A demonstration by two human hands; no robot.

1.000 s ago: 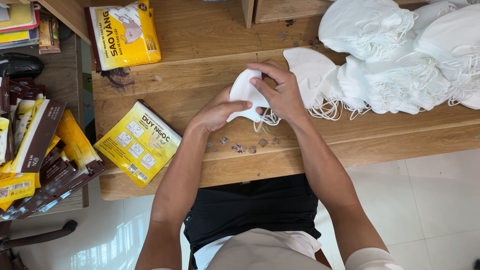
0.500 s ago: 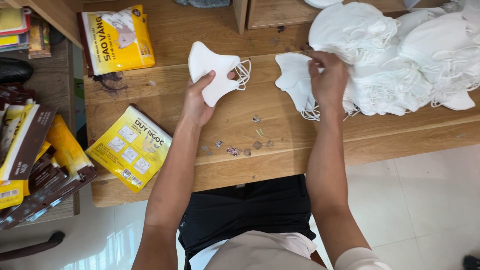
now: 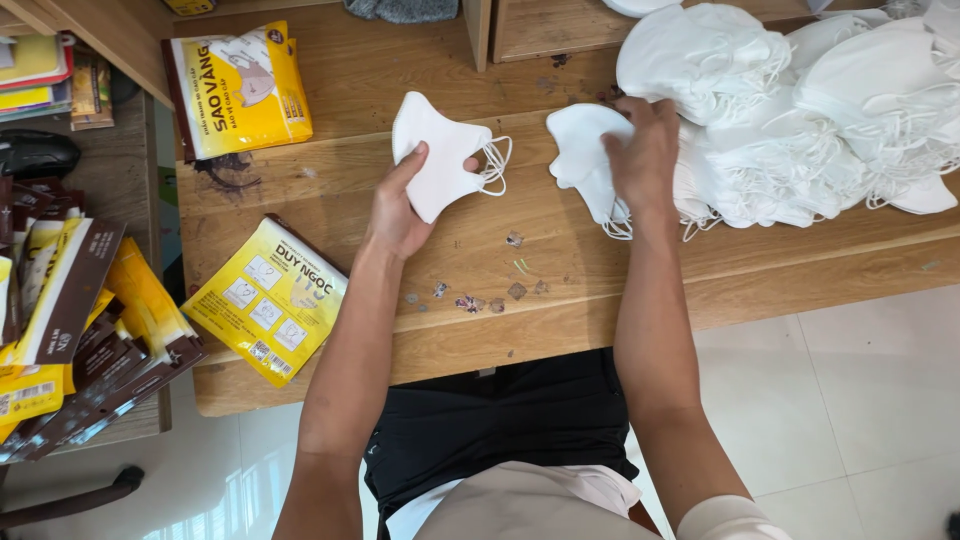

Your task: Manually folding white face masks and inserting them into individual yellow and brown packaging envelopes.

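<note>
While the left hand (image 3: 398,212) grips a folded white face mask (image 3: 436,156) by its lower edge, thumb on top and fingers closed beneath, the mask lies flat over the wooden tabletop (image 3: 560,270) with its ear loops trailing off to the right. Just to its right, the right hand (image 3: 646,152) is closed on a second white mask (image 3: 582,150), pinching it at the left edge of a large heap of white masks (image 3: 800,120) that fills the far right of the tabletop, elastic loops hanging out of it. The two held masks lie near each other but apart.

Small scraps of paper or foil (image 3: 478,296) lie scattered on the wood between the forearms. Near the left forearm, a flat square yellow packet (image 3: 268,300) with a brown edge and small white picture panels lies tilted at the front of the tabletop. Farther back on the left lies a second yellow packet (image 3: 240,92), rectangular, brown along one side, with a pale picture on its face. At the far left, on a lower surface, a fanned stack of yellow and brown packets (image 3: 70,320) slopes towards the floor. A grey cloth (image 3: 402,9) shows at the back edge, beside an upright wooden divider (image 3: 478,30). Pale floor tiles (image 3: 830,400) show below the tabletop.
</note>
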